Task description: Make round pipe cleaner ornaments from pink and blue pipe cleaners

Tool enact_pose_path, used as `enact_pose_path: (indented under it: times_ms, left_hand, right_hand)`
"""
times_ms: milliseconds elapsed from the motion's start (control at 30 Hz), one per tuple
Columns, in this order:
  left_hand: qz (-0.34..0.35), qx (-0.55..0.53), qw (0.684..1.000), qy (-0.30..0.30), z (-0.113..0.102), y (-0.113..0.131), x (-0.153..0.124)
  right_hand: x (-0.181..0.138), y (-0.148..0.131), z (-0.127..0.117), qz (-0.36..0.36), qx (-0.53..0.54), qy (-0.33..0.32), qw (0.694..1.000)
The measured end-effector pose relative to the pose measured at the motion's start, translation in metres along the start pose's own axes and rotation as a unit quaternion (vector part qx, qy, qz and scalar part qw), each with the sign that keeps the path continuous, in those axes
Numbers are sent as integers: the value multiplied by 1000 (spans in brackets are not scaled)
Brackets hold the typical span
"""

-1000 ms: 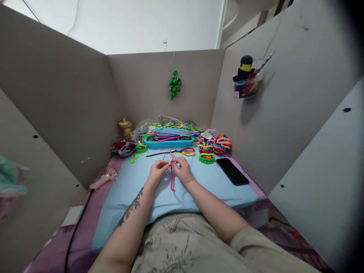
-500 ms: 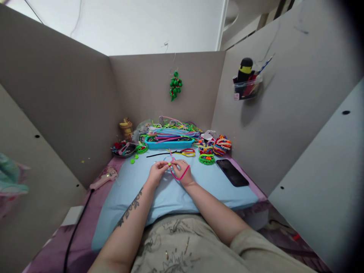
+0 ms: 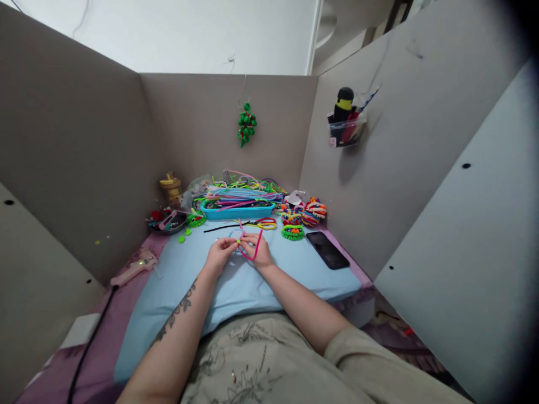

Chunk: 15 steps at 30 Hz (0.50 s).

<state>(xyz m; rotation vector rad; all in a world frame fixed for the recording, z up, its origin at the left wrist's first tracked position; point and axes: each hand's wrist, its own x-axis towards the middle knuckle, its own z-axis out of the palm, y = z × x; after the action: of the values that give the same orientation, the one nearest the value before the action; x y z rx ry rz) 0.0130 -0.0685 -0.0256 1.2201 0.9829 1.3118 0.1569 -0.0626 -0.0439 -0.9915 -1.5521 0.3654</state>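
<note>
1. Pink pipe cleaner (image 3: 252,251) is held between both hands above the pale blue pillow (image 3: 295,269), bent into a loop that curves under and up beside the right hand (image 3: 257,251)
2. Left hand (image 3: 219,255): thumb and forefinger pressed together, pinching the piece at a small yellow-green bead (image 3: 238,240) where the two hands meet
3. Right hand: fingers curled and closed on the pink pipe cleaner just beside that bead; the exact contact points are too small to make out
4. Both forearms rest on the pillow; the left one carries a dark tattoo
5. Beyond the hands, a black pipe cleaner (image 3: 221,227) lies flat, and a turquoise tray (image 3: 238,212) holds a heap of mixed-colour stems
6. Right of the tray sit several finished coiled pieces, including a green ring (image 3: 293,233), with a black phone (image 3: 327,249) lying face up near the pillow's right edge
7. Left of the pillow, a glue gun (image 3: 135,268) rests on the purple cloth, its dark cord trailing toward the viewer
8. A green ornament (image 3: 246,123) hangs on the rear partition; a clear holder (image 3: 346,130) is fixed to the right-hand partition
</note>
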Motion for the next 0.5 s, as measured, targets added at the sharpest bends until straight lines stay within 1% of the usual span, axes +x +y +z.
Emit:
enact_pose_path:
  times_ms: [167, 267, 367, 500]
  left_hand:
    - [17, 15, 1000, -5, 0, 0, -1]
    - [32, 32, 999, -14, 0, -3, 0]
    - [46, 55, 997, -17, -1, -5, 1]
    - [53, 82, 995, -27, -1, -7, 1]
  right_hand:
    - [3, 17, 5, 89, 31, -15, 995]
    - [2, 26, 6, 76, 35, -34, 996]
    - [1, 27, 7, 61, 30, -46, 997]
    - [2, 23, 9, 100, 18, -25, 994]
